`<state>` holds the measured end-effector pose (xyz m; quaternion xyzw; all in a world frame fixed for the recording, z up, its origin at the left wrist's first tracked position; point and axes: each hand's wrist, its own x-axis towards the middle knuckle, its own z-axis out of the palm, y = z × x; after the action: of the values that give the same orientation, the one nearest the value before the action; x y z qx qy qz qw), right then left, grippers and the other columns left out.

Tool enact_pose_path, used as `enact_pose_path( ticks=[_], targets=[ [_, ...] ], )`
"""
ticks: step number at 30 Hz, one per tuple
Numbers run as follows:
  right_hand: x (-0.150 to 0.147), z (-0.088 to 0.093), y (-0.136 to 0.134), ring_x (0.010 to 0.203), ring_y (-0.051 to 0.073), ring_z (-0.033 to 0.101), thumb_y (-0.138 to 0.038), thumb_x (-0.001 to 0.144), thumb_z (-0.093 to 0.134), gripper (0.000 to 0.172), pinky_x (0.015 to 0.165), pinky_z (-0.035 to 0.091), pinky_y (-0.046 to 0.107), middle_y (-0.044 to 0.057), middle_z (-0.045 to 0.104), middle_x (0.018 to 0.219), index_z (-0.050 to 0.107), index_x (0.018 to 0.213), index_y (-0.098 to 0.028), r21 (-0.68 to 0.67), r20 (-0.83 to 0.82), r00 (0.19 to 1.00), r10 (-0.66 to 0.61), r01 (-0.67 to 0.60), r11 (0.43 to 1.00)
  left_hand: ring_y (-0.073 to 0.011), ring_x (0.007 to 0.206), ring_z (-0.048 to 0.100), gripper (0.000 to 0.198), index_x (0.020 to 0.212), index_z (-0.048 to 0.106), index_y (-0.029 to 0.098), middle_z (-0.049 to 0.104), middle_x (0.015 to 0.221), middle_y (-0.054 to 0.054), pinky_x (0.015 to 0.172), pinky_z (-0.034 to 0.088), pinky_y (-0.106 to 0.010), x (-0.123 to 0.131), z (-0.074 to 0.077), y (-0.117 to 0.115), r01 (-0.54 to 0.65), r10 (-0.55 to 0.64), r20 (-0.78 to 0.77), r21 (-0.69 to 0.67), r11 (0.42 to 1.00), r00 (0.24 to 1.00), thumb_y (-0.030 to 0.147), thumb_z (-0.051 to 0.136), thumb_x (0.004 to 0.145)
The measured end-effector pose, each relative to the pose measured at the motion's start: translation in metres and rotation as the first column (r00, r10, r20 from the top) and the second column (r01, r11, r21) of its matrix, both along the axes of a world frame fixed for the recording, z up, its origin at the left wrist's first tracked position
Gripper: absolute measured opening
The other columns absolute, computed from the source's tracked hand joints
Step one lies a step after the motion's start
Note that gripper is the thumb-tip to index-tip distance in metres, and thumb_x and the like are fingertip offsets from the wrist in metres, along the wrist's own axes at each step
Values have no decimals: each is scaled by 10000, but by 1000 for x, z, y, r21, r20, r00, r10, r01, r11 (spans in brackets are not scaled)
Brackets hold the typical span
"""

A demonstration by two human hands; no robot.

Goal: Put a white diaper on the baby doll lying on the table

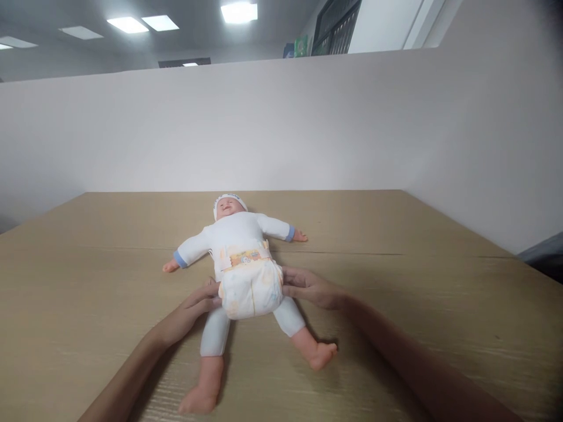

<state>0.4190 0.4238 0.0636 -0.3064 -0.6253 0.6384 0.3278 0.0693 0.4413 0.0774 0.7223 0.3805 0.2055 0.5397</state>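
A baby doll (240, 231) in a white suit and cap lies on its back on a wooden table (417, 293), arms spread, legs toward me. A white diaper (250, 287) with a patterned waistband is wrapped round its hips. My left hand (193, 310) rests against the diaper's left side, fingers extended and touching it. My right hand (310, 287) presses the diaper's right side with its fingers stretched along it. Neither hand wraps round anything.
White partition walls (308, 123) stand behind the table and along its right side. Ceiling lights and a dark window show above the partition. The tabletop stretches wide on both sides of the doll.
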Motion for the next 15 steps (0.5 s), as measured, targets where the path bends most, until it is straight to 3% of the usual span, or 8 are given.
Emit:
enact_pose_path(
  ticks=[9,15],
  targets=[
    [-6,6,-7,1311,304,697,-531,949,785,507,1149,511,367,115,773,1334,746,1328,-197,-9,-41,998,-50,50,999,-314,1281,579,427,1355,774,266,733,1296,-68,1237,394,-485,2,1,-1,-3,3,-11,9,1000,1000,470,560,1047],
    [-6,1,-4,1329,277,690,-540,950,789,499,1159,516,377,109,768,1365,737,1324,-215,-5,-47,998,-34,33,999,-340,1426,513,452,1417,730,241,672,1487,-80,1296,319,-524,0,-7,3,37,-35,69,-19,999,997,429,523,1061]
  ],
)
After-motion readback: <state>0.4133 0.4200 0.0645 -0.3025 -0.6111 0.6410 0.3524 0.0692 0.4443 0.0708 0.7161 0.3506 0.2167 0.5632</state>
